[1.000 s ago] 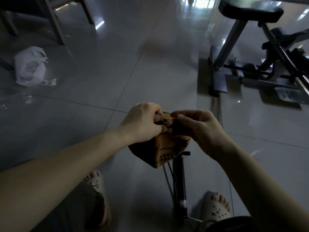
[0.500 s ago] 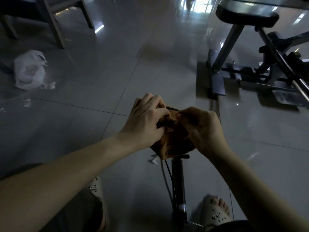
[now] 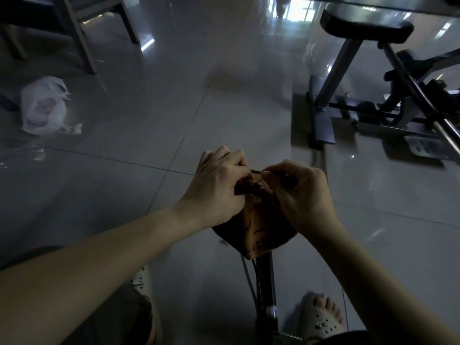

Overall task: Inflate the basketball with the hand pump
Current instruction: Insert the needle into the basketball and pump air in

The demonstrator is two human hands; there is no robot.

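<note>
My left hand point(image 3: 219, 185) is curled tight over the top of the limp, folded basketball point(image 3: 257, 232), its thumb and fingers pinching the dark hose end point(image 3: 249, 191) against the ball's skin. My right hand point(image 3: 302, 192) meets it from the other side, fingertips pressed together on the thin part of that same piece. In this dim light I cannot tell whether the tip sits in the valve. The ball hangs between both hands, above the floor and just over the top of the pump point(image 3: 266, 290), which stands upright between my slippers point(image 3: 321, 319).

The tiled floor point(image 3: 154, 125) lies open ahead and to the left. A white plastic bag point(image 3: 42, 105) sits well off to the left near the chair legs point(image 3: 82, 43). The exercise bench point(image 3: 323, 120) has its foot near my right hand's side.

Both forearms reach forward and converge, wrists bent inward, knuckles facing up.
</note>
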